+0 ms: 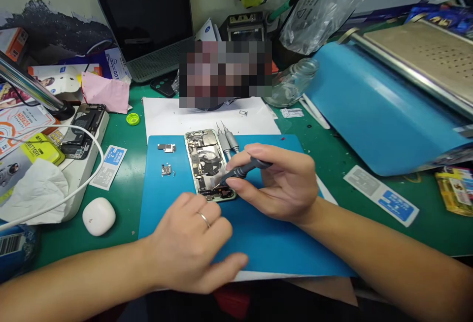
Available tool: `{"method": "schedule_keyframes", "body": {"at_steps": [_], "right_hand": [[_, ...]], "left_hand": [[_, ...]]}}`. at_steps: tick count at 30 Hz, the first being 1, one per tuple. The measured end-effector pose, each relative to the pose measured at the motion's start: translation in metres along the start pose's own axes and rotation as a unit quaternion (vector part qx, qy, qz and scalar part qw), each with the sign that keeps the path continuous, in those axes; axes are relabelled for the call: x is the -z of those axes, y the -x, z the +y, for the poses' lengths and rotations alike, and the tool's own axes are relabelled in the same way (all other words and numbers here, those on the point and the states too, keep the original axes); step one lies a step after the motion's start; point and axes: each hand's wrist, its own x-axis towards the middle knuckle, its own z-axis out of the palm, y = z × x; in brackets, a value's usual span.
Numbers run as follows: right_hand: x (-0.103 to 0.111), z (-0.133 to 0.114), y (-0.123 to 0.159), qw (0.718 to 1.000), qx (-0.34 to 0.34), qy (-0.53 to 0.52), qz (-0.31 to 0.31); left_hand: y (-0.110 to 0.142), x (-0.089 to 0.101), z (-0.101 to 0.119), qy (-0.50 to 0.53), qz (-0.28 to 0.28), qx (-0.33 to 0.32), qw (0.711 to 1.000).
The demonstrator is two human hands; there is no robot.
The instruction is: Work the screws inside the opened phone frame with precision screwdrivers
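Observation:
An opened smartphone (210, 164) lies on a blue mat (258, 243), its inner parts exposed. My right hand (284, 179) is closed around a dark grey screwdriver (246, 168), whose tip points into the lower part of the phone. In a loose fist, my left hand (195, 243) lies just below the phone's near edge. Its fingertips are hidden, its thumb sticks out to the right, and nothing shows in it. Two grey screwdrivers (229, 140) lie beside the phone's upper right. Small metal phone parts (167, 148) and a little circuit piece (166, 170) sit to its left.
White paper (162, 115) lies behind the mat, with a glass jar (295, 83) at its right. Another opened phone (83, 130) and a white cable (96, 149) are at the left, near a white case (98, 216). A blue sheet (354, 105) and a label card (382, 196) are at the right.

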Motion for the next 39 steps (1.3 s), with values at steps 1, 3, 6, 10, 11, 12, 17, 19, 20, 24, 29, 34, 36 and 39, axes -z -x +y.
{"method": "schedule_keyframes", "body": {"at_steps": [1,3,6,10,11,12,17,19,20,24,29,34,36,39], "right_hand": [[0.001,-0.001,-0.001,1.0,0.004,-0.004,0.014],[0.004,-0.003,-0.004,0.999,0.014,0.001,0.031],[0.011,-0.008,-0.009,0.999,0.022,0.021,0.028],[0.014,-0.012,-0.011,0.999,0.041,0.012,0.028],[0.013,-0.013,-0.011,0.999,0.043,0.012,0.026],[0.012,-0.013,-0.01,0.999,0.042,0.012,0.023],[0.009,-0.013,-0.009,0.999,0.041,0.001,0.035],[0.008,-0.013,-0.009,0.999,0.041,-0.006,0.035],[0.007,-0.013,-0.009,0.999,0.038,-0.008,0.034],[0.006,-0.016,-0.009,0.999,0.003,-0.007,0.036],[0.004,-0.015,-0.009,0.999,0.002,-0.041,0.033],[-0.003,-0.011,-0.005,0.993,-0.013,-0.102,0.066],[-0.004,-0.011,-0.003,0.991,-0.02,-0.116,0.068],[-0.005,-0.011,-0.002,0.991,-0.041,-0.114,0.057]], "left_hand": [[-0.002,0.002,-0.003,0.022,0.023,0.034,0.999],[-0.004,0.006,-0.008,0.066,0.056,0.109,0.99],[-0.007,0.008,-0.012,0.099,0.059,0.186,0.976],[-0.006,0.006,-0.014,0.088,0.04,0.189,0.977],[-0.006,0.005,-0.014,0.084,0.039,0.183,0.979],[-0.005,0.005,-0.015,0.081,0.038,0.178,0.98],[-0.005,0.005,-0.015,0.077,0.053,0.158,0.983],[-0.006,0.005,-0.015,0.077,0.057,0.159,0.983],[-0.007,0.005,-0.015,0.078,0.057,0.162,0.982],[-0.007,0.006,-0.015,0.085,0.061,0.162,0.981],[-0.006,0.005,-0.016,0.098,0.063,0.155,0.981],[-0.006,0.005,-0.016,0.099,0.058,0.161,0.98],[-0.007,0.005,-0.016,0.105,0.062,0.164,0.979],[-0.007,0.005,-0.016,0.117,0.066,0.174,0.975]]}}
